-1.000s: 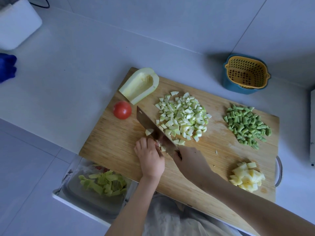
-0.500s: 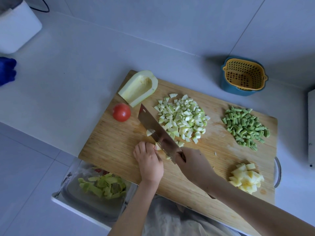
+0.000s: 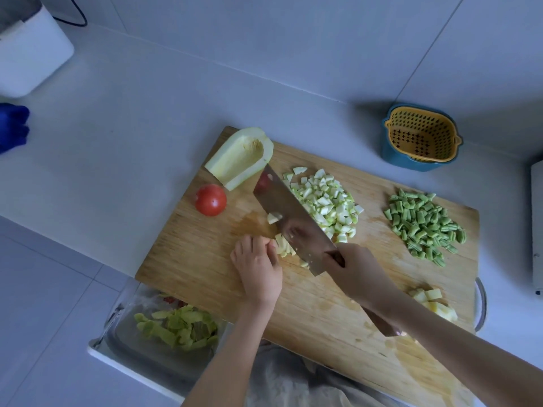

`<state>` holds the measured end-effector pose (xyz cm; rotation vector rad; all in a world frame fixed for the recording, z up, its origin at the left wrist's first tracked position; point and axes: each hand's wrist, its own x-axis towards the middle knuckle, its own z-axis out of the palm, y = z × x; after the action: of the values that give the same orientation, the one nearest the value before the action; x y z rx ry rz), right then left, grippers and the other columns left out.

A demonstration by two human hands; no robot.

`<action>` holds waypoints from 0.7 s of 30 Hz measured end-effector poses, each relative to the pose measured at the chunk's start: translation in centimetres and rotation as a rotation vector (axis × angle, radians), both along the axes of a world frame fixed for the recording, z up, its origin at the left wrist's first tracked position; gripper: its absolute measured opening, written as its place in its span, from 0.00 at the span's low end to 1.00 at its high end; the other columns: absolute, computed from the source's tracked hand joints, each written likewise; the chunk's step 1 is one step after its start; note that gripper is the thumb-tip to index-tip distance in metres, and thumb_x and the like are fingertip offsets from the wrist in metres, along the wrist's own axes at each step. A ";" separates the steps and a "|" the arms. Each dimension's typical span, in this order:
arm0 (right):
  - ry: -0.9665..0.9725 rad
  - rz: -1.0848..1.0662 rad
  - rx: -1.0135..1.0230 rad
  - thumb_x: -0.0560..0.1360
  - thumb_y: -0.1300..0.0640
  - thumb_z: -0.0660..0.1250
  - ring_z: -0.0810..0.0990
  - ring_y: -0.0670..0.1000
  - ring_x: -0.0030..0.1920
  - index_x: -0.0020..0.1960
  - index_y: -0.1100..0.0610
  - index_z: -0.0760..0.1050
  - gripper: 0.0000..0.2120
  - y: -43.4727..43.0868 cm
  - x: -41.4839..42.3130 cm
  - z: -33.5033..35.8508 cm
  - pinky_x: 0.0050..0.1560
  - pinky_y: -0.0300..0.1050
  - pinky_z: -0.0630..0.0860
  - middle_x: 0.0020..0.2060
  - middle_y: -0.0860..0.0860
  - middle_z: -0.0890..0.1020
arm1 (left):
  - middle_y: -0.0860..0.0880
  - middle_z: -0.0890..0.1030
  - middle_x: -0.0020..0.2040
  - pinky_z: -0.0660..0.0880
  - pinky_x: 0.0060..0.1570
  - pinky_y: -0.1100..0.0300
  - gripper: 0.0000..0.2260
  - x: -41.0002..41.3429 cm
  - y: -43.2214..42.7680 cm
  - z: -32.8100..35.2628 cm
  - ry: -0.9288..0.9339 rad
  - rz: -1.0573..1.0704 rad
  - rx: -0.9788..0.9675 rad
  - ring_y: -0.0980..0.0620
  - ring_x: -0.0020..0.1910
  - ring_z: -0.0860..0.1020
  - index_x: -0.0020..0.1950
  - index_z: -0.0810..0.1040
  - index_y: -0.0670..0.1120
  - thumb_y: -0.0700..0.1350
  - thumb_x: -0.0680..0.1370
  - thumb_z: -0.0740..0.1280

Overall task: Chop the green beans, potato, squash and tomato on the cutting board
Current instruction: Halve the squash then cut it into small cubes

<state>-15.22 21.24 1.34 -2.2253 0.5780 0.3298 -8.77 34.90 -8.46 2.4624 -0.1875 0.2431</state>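
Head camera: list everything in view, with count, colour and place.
cutting board: one, wooden, on grey counter
squash half: one, pale green, board's far left corner
tomato: one, red, board's left edge
diced squash: one pile, white-green, board's middle
green beans: one chopped pile, green, board's right
potato: one diced pile, yellow, board's near right
squash bits: few, pale, beside knife
knife: one, steel, tilted over board
strainer: one, yellow in blue bowl, beyond board
tray: one, white-edged, green peelings inside, below board
white box: one, far left
blue item: one, left edge
left hand: fingers curled on squash bits
right hand: grips knife
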 end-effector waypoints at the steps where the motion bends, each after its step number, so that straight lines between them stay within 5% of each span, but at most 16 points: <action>1: 0.046 -0.061 0.094 0.76 0.59 0.59 0.66 0.44 0.18 0.30 0.55 0.67 0.15 -0.7 0.3 0.2 0.21 0.35 0.64 0.17 0.45 0.68 | 0.44 0.76 0.37 0.71 0.42 0.50 0.04 0.4 -0.2 0.3 -0.002 0.009 -0.071 0.44 0.39 0.74 0.39 0.76 0.40 0.37 0.73 0.70; 5: 0.205 -0.187 0.336 0.76 0.61 0.58 0.66 0.49 0.19 0.35 0.58 0.67 0.11 -2.8 0.7 0.9 0.23 0.40 0.67 0.20 0.49 0.68 | 0.45 0.76 0.40 0.70 0.44 0.55 0.12 2.3 -1.8 1.8 0.010 -0.043 -0.240 0.47 0.41 0.73 0.46 0.75 0.37 0.47 0.78 0.64; 8: 0.219 -0.195 0.358 0.77 0.61 0.59 0.65 0.49 0.20 0.36 0.58 0.67 0.10 -3.7 0.4 1.4 0.23 0.40 0.66 0.20 0.49 0.67 | 0.43 0.76 0.41 0.71 0.43 0.55 0.03 3.8 -3.2 1.8 -0.006 -0.180 -0.170 0.45 0.42 0.73 0.46 0.75 0.37 0.35 0.75 0.67; 12: 0.190 -0.213 0.345 0.77 0.60 0.59 0.65 0.49 0.20 0.38 0.59 0.68 0.10 -4.4 0.2 2.0 0.23 0.40 0.66 0.21 0.51 0.68 | 0.43 0.77 0.42 0.73 0.43 0.54 0.03 5.0 -3.4 1.5 0.070 -0.267 -0.087 0.43 0.44 0.75 0.44 0.77 0.37 0.31 0.74 0.66; 16: 0.143 -0.186 0.283 0.77 0.59 0.59 0.67 0.49 0.20 0.36 0.59 0.69 0.11 -4.5 0.2 2.8 0.22 0.40 0.68 0.21 0.52 0.70 | 0.46 0.78 0.39 0.75 0.40 0.54 0.03 5.4 -2.2 2.1 0.033 -0.275 -0.135 0.47 0.40 0.76 0.45 0.79 0.39 0.37 0.77 0.65; 21: 0.138 -0.367 0.546 0.76 0.59 0.62 0.64 0.49 0.20 0.39 0.61 0.71 0.09 -3.4 1.1 2.9 0.22 0.39 0.65 0.22 0.51 0.67 | 0.53 0.70 0.37 0.66 0.41 0.64 0.17 2.6 -2.2 3.4 -0.106 -0.377 -0.188 0.54 0.38 0.68 0.41 0.72 0.43 0.56 0.79 0.59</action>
<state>-14.09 17.85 4.27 -1.5477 0.8415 0.3959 -6.19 32.66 -5.06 2.1786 -0.6367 0.2156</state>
